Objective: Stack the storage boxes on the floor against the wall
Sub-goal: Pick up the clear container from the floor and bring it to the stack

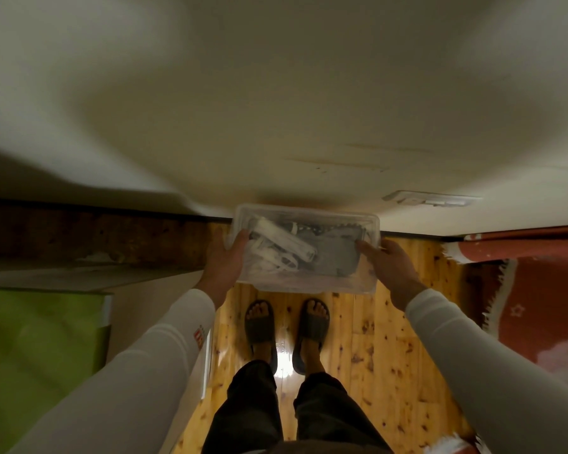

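Note:
A clear plastic storage box with a lid holds white cables and grey items. It is up off the wooden floor, in front of the white wall, above my feet. My left hand grips its left side with the thumb on the lid. On the right side my right hand holds it the same way. No other storage box is in view.
A red patterned rug lies on the floor at the right, against the wall. A green-covered surface and a dark wooden ledge stand at the left. A white wall socket sits low on the wall, right of the box.

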`<control>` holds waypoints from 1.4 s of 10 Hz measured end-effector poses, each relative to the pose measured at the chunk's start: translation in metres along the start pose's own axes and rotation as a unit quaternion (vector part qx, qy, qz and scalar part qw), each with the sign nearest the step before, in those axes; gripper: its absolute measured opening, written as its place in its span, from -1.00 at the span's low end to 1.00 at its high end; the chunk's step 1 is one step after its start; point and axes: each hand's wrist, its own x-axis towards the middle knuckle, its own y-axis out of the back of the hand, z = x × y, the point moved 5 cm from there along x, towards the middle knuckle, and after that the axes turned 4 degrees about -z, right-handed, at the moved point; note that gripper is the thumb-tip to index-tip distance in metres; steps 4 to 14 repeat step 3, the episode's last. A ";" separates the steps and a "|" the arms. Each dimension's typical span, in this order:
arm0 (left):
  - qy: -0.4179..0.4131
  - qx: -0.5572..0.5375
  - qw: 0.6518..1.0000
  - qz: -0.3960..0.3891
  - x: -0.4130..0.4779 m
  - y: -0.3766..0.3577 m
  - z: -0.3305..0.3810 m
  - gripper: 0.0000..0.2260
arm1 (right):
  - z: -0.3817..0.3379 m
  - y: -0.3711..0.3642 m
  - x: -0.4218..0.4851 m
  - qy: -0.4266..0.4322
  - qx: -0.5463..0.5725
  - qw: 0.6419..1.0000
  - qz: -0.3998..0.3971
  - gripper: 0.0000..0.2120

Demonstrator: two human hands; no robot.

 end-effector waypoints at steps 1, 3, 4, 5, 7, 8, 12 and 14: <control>-0.001 0.005 1.000 0.009 -0.003 0.001 0.000 -0.24 | -0.001 0.000 -0.004 0.009 0.005 1.000 -0.006 -0.77; -0.045 0.000 0.999 0.009 -0.012 0.004 0.008 -0.30 | -0.004 0.001 -0.010 0.010 0.005 1.000 -0.005 -0.64; -0.045 0.000 0.999 0.009 -0.012 0.004 0.008 -0.30 | -0.004 0.001 -0.010 0.010 0.005 1.000 -0.005 -0.64; -0.045 0.000 0.999 0.009 -0.012 0.004 0.008 -0.30 | -0.004 0.001 -0.010 0.010 0.005 1.000 -0.005 -0.64; -0.045 0.000 0.999 0.009 -0.012 0.004 0.008 -0.30 | -0.004 0.001 -0.010 0.010 0.005 1.000 -0.005 -0.64; -0.045 0.000 0.999 0.009 -0.012 0.004 0.008 -0.30 | -0.004 0.001 -0.010 0.010 0.005 1.000 -0.005 -0.64; -0.045 0.000 0.999 0.009 -0.012 0.004 0.008 -0.30 | -0.004 0.001 -0.010 0.010 0.005 1.000 -0.005 -0.64; -0.045 0.000 0.999 0.009 -0.012 0.004 0.008 -0.30 | -0.004 0.001 -0.010 0.010 0.005 1.000 -0.005 -0.64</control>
